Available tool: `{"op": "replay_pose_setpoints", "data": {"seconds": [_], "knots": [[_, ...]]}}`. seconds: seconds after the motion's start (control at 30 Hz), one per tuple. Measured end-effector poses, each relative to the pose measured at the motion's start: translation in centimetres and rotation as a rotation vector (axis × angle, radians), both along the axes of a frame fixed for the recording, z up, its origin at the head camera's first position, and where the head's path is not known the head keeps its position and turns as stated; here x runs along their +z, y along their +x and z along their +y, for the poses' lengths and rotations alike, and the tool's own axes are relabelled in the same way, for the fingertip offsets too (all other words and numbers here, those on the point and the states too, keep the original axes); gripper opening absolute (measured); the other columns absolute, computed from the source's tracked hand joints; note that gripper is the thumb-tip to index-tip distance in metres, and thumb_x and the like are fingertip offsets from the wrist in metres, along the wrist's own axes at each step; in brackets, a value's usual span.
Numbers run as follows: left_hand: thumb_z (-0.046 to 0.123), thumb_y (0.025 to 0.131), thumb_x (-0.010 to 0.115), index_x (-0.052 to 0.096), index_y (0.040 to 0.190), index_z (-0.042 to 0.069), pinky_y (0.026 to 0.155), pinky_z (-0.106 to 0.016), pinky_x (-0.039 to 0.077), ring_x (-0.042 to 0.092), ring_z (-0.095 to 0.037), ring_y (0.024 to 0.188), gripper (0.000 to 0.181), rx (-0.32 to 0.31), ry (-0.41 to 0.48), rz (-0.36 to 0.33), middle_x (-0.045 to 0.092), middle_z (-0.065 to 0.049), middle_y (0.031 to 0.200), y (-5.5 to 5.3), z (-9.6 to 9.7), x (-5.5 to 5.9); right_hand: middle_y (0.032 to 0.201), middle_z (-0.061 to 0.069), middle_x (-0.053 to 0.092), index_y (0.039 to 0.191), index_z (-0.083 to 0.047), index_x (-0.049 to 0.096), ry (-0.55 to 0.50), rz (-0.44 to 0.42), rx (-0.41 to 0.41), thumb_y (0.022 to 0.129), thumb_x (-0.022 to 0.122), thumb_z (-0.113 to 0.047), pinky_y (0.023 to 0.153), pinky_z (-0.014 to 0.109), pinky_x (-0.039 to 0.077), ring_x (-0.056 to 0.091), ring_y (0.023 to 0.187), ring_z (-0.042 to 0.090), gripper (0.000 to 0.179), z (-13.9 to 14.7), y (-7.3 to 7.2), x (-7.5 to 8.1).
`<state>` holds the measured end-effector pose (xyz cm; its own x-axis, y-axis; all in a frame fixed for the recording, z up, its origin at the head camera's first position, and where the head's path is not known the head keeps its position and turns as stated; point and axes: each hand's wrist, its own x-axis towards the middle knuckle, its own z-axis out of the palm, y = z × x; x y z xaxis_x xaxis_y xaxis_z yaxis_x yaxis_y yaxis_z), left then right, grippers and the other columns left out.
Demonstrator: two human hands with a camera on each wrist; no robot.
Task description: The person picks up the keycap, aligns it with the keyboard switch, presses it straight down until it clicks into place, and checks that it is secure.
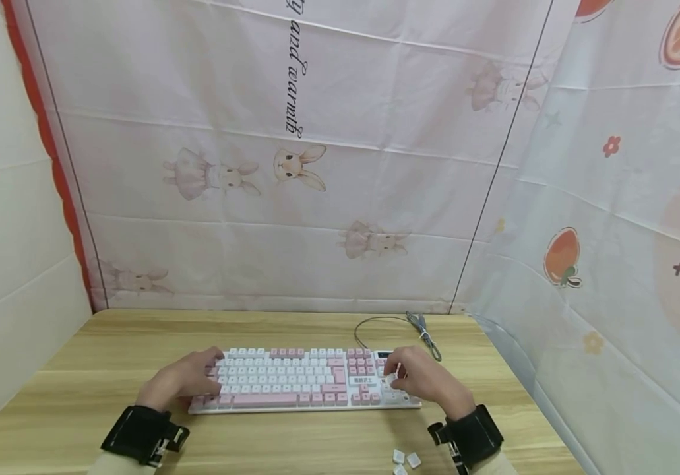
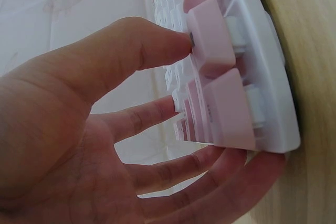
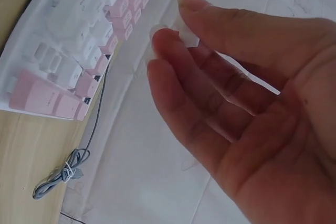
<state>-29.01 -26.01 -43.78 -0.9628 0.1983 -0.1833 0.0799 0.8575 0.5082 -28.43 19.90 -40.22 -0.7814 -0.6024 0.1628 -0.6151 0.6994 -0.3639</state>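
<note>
A white and pink keyboard [image 1: 280,380] lies across the wooden table. At its left end my left hand [image 1: 188,377] grips the board, thumb resting on a pink key [image 2: 211,38] and several fingertips against the outer edge. Over the number pad, my right hand [image 1: 425,377] pinches a small white keycap [image 3: 189,36] between thumb and fingers. Below the hand, part of the number pad [image 3: 47,56] shows bare switch places without caps. Loose white keycaps [image 1: 413,460] lie on the table in front of the right end.
A grey cable [image 1: 423,333], bundled with a white tie, lies behind the keyboard's right end. The wooden table [image 1: 292,442] extends in front of the keyboard. Printed cloth [image 1: 328,264] hangs behind the table and on both sides.
</note>
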Motion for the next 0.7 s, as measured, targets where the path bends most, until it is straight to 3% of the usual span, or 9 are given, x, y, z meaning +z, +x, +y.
{"op": "replay_pose_setpoints", "data": {"seconds": [0.17,0.4,0.7], "knots": [[0.017,0.083,0.078,0.051,0.141,0.001,0.096,-0.055,0.049,0.057,-0.035,0.116,0.066,-0.001,0.005,-0.002,0.056,-0.030,0.142,0.05,0.02,-0.01,0.088,0.010,0.074,0.095,0.000,0.075,-0.012,-0.027,-0.022,0.082,0.077,0.007,0.065,0.021,0.050,0.062,0.073,0.012,0.015,-0.21,-0.13,0.31],[0.017,0.083,0.078,0.051,0.141,0.001,0.095,-0.054,0.049,0.057,-0.035,0.115,0.066,-0.004,0.016,0.000,0.056,-0.031,0.142,0.11,-0.04,-0.05,0.087,0.008,0.075,0.092,-0.002,0.077,0.007,0.008,-0.041,0.080,0.079,0.007,0.065,0.022,0.051,0.062,0.073,0.008,0.015,-0.43,-0.36,0.34],[0.016,0.081,0.078,0.051,0.140,0.001,0.101,-0.060,0.046,0.057,-0.038,0.121,0.066,0.003,0.018,0.003,0.056,-0.031,0.142,0.05,0.03,-0.05,0.085,0.008,0.074,0.089,-0.002,0.077,0.023,0.035,-0.049,0.078,0.081,0.007,0.066,0.023,0.051,0.066,0.073,0.014,0.015,-0.52,-0.63,0.31]]}}
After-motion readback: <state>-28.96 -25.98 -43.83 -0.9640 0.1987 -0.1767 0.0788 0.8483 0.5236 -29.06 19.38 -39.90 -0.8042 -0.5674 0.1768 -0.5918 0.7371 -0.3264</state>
